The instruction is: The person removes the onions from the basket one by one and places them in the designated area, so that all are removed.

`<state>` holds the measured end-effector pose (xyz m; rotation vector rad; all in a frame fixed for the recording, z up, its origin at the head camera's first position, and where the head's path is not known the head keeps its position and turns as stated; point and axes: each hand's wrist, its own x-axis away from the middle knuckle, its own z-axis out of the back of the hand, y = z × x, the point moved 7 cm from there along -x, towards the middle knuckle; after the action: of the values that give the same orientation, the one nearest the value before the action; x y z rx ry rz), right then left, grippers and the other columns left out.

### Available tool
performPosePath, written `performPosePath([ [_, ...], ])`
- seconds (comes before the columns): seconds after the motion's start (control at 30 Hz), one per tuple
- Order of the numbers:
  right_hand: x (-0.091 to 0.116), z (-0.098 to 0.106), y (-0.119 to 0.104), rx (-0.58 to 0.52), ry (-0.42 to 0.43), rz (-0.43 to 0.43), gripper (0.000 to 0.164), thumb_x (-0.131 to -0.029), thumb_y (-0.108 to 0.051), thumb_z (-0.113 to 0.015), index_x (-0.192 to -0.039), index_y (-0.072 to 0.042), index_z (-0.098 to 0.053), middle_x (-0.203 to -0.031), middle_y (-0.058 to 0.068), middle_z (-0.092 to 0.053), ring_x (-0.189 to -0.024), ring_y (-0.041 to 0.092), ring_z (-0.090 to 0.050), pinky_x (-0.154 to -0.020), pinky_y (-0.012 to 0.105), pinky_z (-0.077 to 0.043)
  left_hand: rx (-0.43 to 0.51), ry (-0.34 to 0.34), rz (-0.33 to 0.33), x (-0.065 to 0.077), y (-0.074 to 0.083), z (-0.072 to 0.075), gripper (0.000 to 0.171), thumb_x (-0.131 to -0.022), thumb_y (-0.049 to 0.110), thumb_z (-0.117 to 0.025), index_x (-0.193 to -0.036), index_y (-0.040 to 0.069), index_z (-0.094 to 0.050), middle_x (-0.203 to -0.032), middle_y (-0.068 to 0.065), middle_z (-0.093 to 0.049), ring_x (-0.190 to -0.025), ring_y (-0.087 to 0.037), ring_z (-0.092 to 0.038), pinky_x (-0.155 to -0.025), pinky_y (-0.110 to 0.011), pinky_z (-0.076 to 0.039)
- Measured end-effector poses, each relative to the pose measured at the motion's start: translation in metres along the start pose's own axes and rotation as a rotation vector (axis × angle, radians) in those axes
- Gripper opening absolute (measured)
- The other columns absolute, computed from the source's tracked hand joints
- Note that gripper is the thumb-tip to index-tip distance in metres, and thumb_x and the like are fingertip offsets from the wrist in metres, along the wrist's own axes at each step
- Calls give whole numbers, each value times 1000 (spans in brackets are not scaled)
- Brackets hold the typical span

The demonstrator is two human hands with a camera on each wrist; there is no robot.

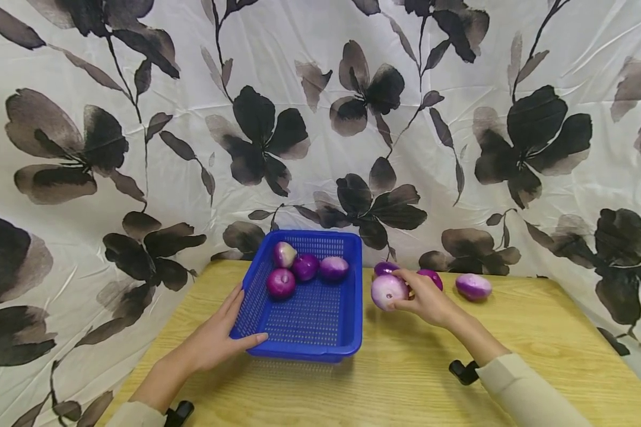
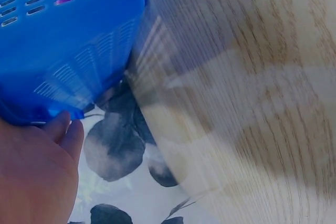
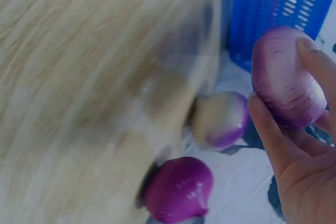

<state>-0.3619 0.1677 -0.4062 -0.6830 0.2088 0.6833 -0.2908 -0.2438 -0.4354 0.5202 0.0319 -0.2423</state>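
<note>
A blue plastic basket (image 1: 357, 308) with perforated walls holds several red onions (image 1: 281, 283) toward its back left. My left hand (image 1: 210, 338) holds the basket at its front left corner, thumb over the rim and fingers along the left side. In the left wrist view, fingertips meet the basket's rim (image 2: 63, 111). To the right of the basket, my right hand (image 1: 424, 296) grips a pale purple onion (image 1: 389, 292) between thumb and fingers. The right wrist view has this onion (image 3: 281, 77) near the basket wall, with two other onions below it.
Behind the held onion lies a purple onion (image 1: 386, 268). Another dark purple onion (image 1: 432, 276) is partly hidden by my right hand, and a paler onion (image 1: 473, 287) lies farther right. The wooden table (image 1: 406, 385) ends at a floral cloth backdrop (image 1: 310, 172).
</note>
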Motion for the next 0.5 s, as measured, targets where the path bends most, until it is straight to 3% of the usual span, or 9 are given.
performPosePath([
  [0.2,0,-4,16,21,12,-18,56,-84,-16,-86,-128,7,-60,-111,17,-70,-89,21,-66,-76,39,-59,3,4,-7,-2,0,1,122,-85,75,-64,-165,5,-5,-172,-10,0,-153,-45,-19,-116,-66,-26],
  [0.37,1,-11,30,38,-35,-61,60,-85,-19,-85,-131,7,-59,-110,17,-70,-92,21,-67,-78,35,-58,2,4,-15,-2,0,1,122,-85,74,-65,-164,4,-5,-172,-12,0,-153,-45,-18,-117,-66,-25],
  [0.5,3,-17,36,33,-54,-70,62,-84,-18,-85,-133,8,-58,-110,17,-70,-93,22,-67,-81,38,-57,5,-3,-11,-3,-1,1,121,-85,73,-66,-165,6,-4,-172,-12,0,-153,-45,-18,-116,-66,-25],
])
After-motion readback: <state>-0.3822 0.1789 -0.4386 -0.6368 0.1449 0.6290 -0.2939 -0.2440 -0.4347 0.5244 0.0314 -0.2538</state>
